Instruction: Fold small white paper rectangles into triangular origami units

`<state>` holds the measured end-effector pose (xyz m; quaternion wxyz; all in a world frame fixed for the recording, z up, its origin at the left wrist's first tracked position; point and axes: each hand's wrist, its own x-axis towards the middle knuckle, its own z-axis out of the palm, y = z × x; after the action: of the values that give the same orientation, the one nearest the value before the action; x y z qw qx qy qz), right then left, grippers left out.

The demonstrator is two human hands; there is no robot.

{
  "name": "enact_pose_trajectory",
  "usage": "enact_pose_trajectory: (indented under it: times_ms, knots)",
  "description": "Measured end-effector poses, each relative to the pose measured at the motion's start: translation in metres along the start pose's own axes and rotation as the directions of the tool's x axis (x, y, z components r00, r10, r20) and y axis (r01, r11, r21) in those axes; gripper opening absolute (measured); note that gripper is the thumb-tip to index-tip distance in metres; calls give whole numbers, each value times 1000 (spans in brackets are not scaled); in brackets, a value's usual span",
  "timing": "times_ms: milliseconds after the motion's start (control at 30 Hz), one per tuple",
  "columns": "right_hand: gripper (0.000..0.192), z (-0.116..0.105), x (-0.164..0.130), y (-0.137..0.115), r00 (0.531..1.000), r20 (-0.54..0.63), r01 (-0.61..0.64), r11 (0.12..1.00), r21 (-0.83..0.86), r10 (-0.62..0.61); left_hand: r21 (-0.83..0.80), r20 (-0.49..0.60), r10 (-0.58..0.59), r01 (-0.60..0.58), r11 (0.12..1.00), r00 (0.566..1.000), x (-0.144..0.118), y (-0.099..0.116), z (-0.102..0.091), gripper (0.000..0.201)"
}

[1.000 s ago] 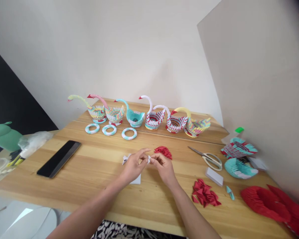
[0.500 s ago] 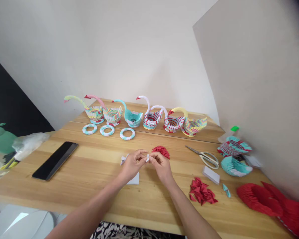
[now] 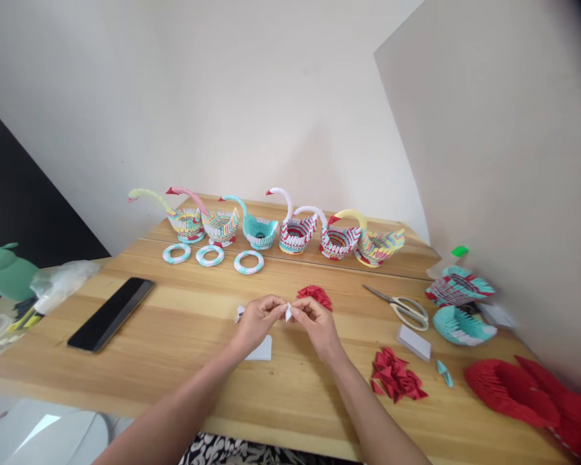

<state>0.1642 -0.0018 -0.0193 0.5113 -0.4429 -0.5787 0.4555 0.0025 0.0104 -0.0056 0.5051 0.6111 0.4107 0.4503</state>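
Pale walls back a light wooden table (image 3: 184, 336). Near its middle, the left hand (image 3: 256, 321) and right hand (image 3: 319, 323) meet fingertip to fingertip, both pinched on one small white folded paper piece (image 3: 288, 312) held just above the wood. A flat white paper slip (image 3: 262, 349) lies under the left wrist. A small red folded-paper cluster (image 3: 314, 296) sits just beyond the right hand. Six multicoloured modular-paper swans (image 3: 271, 223) line the far edge. White-handled scissors (image 3: 405, 307) lie to the right, a black phone (image 3: 111, 314) to the left.
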Motion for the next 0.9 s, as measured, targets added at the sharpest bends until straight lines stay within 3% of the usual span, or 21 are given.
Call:
enact_pose_trajectory:
  times_ms: [200,300,433,567,767,900]
  knots:
    - [18,-3,1,1,997,31,-72,997,6,72,283,-4,117,-111,953,993,-3,3,-1,21]
    - [17,-4,2,3,996,50,-80,997,10,80,365,5,119,-112,924,993,-4,4,-1,18]
    - [18,-3,2,5,995,72,-67,998,9,66,132,22,5,-8,991,1000,-2,2,1,17]
    - [18,-3,3,5,998,47,-47,999,13,46,-60,17,-44,45,997,999,1,1,3,19]
    - [15,-3,2,-3,998,30,58,987,-151,-54,-72,46,-92,95,993,995,3,-5,3,14]
    - [18,-2,-1,-7,987,72,161,931,-328,-145,43,25,-77,76,996,997,2,-6,2,10]
